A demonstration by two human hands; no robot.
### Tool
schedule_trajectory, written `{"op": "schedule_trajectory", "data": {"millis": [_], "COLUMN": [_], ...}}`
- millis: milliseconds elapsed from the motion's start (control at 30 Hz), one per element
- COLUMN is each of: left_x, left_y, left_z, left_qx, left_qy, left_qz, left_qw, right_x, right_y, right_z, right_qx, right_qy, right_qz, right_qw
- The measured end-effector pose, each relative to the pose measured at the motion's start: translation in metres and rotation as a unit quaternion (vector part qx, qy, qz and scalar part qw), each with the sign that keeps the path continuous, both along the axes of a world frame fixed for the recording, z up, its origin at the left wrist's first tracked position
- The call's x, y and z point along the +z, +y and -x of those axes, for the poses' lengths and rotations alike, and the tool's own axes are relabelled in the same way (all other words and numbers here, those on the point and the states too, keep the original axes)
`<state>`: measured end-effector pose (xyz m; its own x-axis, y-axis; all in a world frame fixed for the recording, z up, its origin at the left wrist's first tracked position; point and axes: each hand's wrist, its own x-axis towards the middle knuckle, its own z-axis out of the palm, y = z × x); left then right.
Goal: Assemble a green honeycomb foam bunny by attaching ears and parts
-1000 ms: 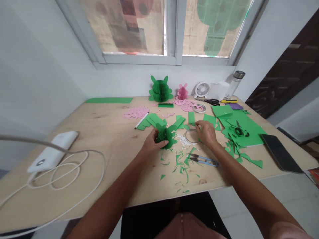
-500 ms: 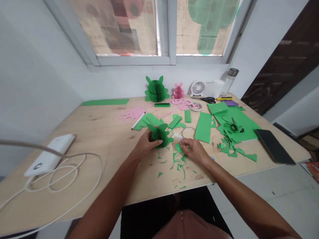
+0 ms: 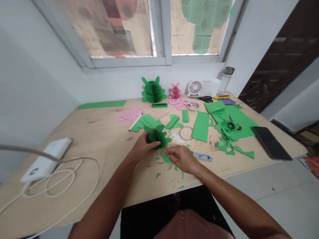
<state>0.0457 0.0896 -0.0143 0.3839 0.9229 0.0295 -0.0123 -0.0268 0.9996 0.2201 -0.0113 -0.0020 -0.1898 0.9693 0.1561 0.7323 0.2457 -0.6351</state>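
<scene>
A small green honeycomb paper animal with ears and side lobes is gripped in my left hand, thumb across its lower front. My right hand pinches a small rounded green paper piece just below and right of the animal. Green paper snippets lie scattered under and in front of both hands. A blue-handled cutter lies just right of my right hand. Behind it are a tape ring and white bits.
Against the wall stand a larger green paper animal, a pink one, a fan and a bottle. Green sheets, small scissors and a phone lie right. A power bank with cable is left.
My right hand has moved left and slightly down with the green piece, closer to the paper animal. The blue-handled cutter has come into view. My left hand keeps its hold.
</scene>
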Motion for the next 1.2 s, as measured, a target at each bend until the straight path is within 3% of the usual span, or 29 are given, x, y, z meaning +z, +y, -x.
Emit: {"op": "schedule_trajectory", "data": {"millis": [67, 167, 267, 367, 700, 933, 1200], "left_x": [0.001, 0.001, 0.002, 0.003, 0.002, -0.001, 0.002], "left_y": [0.000, 0.000, 0.000, 0.000, 0.001, 0.003, 0.000], "left_z": [0.000, 0.000, 0.000, 0.000, 0.000, 0.000, -0.002], "left_qx": [0.001, 0.004, 0.004, 0.007, 0.005, 0.006, 0.017], "left_qy": [0.008, 0.018, 0.036, 0.042, 0.047, 0.048, 0.049], "left_qz": [0.001, 0.010, 0.015, 0.024, 0.020, 0.018, 0.018], "left_qw": [1.000, 1.000, 0.999, 0.999, 0.999, 0.999, 0.999], "right_x": [0.001, 0.004, 0.010, 0.015, 0.005, 0.008, 0.008], "right_y": [0.003, 0.009, 0.014, 0.019, 0.005, 0.004, 0.014], "right_z": [0.007, -0.002, -0.032, -0.067, -0.142, -0.144, -0.117], "right_qx": [0.014, -0.021, -0.090, -0.113, -0.098, -0.105, -0.111], "right_qy": [-0.043, -0.111, -0.180, -0.251, -0.353, -0.381, -0.300], "right_qz": [-0.025, -0.059, -0.056, -0.044, -0.029, -0.061, -0.037], "right_qw": [0.999, 0.992, 0.978, 0.960, 0.930, 0.917, 0.947]}}
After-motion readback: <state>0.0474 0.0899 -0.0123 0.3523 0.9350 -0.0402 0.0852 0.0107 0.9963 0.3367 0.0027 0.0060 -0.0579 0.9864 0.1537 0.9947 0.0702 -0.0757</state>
